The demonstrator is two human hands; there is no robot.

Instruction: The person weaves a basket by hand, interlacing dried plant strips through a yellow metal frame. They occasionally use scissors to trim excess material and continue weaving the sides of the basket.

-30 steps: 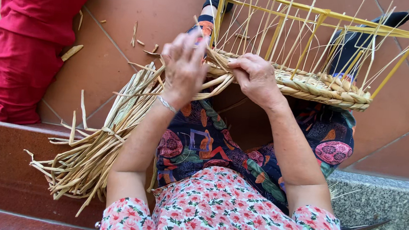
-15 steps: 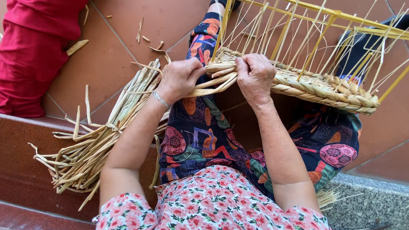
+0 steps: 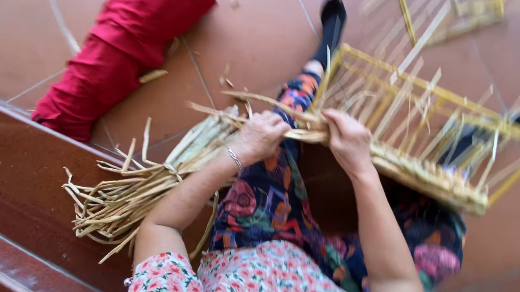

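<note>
- Left hand (image 3: 264, 135): fingers curled closed around a flat pale straw strip (image 3: 256, 99), which pokes out past the hand toward the left; thin silver bracelet (image 3: 234, 157) on the wrist.
- Right hand (image 3: 347, 139): fingers bent down over the woven rim (image 3: 430, 178) of the basket frame, thumb side toward the left hand; looks like it grips the weave, exact finger closure blurred.
- Both hands sit just beside each other at the near-left corner of the frame, almost touching.
- Basket frame (image 3: 392, 105): yellow rods with upright straw stakes, tilted, resting across the person's legs; braided straw band along its lower edge; right part heavily motion-blurred.
- Straw bundle (image 3: 145, 187): loose sheaf of long pale strips lying on the floor and over the step, under the left forearm, ends fanned out toward the lower left.
- Red cloth bundle (image 3: 117, 44): on the tiled floor (image 3: 254, 33), upper left, well apart from the hands; a few straw scraps near it.
- Reddish stone step (image 3: 20, 187) runs across the lower left.
- Person seated, dark flowered trousers (image 3: 269, 206), pink flowered top (image 3: 265, 279), dark sock on the outstretched foot (image 3: 332, 13) at top.
- Second yellow frame (image 3: 456, 14) at top right, very blurred, details not tellable.
</note>
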